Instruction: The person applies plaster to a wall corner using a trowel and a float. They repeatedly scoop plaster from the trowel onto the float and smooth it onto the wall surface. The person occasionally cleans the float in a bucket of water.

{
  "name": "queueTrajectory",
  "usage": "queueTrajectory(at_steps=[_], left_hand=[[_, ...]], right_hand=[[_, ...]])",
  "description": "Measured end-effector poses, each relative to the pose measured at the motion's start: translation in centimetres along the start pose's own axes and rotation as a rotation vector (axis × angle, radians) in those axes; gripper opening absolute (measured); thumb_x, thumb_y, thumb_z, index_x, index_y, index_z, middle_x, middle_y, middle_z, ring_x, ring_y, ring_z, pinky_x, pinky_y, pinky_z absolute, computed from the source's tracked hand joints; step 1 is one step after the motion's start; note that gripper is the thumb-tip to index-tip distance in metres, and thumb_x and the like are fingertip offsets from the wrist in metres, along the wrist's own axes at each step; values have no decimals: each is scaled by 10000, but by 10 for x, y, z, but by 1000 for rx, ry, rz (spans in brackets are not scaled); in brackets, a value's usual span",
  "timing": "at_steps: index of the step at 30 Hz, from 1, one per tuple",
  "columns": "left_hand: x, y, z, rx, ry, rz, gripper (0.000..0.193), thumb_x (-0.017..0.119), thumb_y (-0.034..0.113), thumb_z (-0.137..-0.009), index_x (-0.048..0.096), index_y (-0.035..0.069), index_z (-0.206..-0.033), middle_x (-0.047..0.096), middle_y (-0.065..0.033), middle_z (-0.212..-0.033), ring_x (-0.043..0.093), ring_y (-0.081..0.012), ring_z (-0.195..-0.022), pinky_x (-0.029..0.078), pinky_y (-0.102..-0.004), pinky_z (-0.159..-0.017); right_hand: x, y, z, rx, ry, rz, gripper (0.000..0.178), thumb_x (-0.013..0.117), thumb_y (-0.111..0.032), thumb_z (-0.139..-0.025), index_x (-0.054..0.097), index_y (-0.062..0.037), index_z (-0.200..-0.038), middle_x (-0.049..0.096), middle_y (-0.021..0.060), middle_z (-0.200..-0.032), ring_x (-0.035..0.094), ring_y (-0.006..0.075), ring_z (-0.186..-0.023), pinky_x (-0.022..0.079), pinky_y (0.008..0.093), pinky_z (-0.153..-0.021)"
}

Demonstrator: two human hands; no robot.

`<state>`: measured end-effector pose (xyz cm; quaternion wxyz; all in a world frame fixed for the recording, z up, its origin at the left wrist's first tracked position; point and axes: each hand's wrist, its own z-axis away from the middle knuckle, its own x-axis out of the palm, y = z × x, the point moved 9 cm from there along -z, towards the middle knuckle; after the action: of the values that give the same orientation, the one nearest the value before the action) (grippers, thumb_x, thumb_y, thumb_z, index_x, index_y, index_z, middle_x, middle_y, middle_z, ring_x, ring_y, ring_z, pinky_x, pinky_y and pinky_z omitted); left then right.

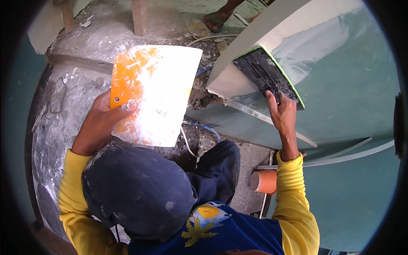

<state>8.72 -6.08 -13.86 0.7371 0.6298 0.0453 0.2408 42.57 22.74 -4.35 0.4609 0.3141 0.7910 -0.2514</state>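
Observation:
My left hand [102, 123] grips an orange plastic board [123, 80] by its left edge, thumb on top. White plaster coats most of its face. My right hand [283, 112] is closed round the handle of a black plastering float [259, 70] with a bright green edge. The float lies at the corner of a wall [344, 102] of green board, beside a smeared patch of white plaster [310, 46]. Whether its edge touches the surface I cannot tell. Both forearms are in yellow sleeves.
An orange pot [264, 182] lies by my right knee. White and blue hoses [202, 125] cross the rubble-strewn floor. Another person's foot [216, 20] in a green sandal and a wooden post [139, 17] stand ahead. A pale strip [352, 156] runs along the wall.

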Motion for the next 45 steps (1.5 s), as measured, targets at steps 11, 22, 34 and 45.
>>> queueTrajectory(at_steps=[11, 22, 34, 45], left_hand=[[9, 0, -4, -17, -13, 23, 471, 689, 51, -947, 549, -37, -1388, 675, -102, -1267, 659, -172, -1135, 524, -325, -999], [-5, 4, 5, 47, 96, 112, 461, 649, 49, -986, 509, -27, -1418, 649, -133, -1328, 647, -208, -1205, 506, -354, -1056], [9, 5, 7, 41, 76, 72, 455, 649, 34, -969, 526, -44, -1399, 671, -119, -1276, 672, -188, -1126, 539, -326, -991], [7, 5, 5, 39, 56, 112, 478, 664, 43, -963, 520, -49, -1409, 664, -126, -1299, 662, -192, -1157, 527, -338, -1017]], right_hand=[[-33, 115, 60, 398, 147, -622, 377, 640, -318, -1040, 558, -84, -756, 474, -48, -626, 413, 66, -568, 313, 270, -514], [85, -45, 8, 299, 229, -1297, 379, 578, -272, -1065, 525, -53, -760, 541, 46, -628, 496, 129, -531, 382, 292, -502], [92, -58, -8, 383, 284, -1449, 341, 598, -251, -1044, 490, -70, -776, 460, 20, -620, 454, 128, -516, 363, 291, -478], [89, -30, 2, 488, 379, -1360, 371, 595, -270, -1049, 471, -84, -753, 446, 19, -617, 412, 120, -511, 318, 289, -472]])
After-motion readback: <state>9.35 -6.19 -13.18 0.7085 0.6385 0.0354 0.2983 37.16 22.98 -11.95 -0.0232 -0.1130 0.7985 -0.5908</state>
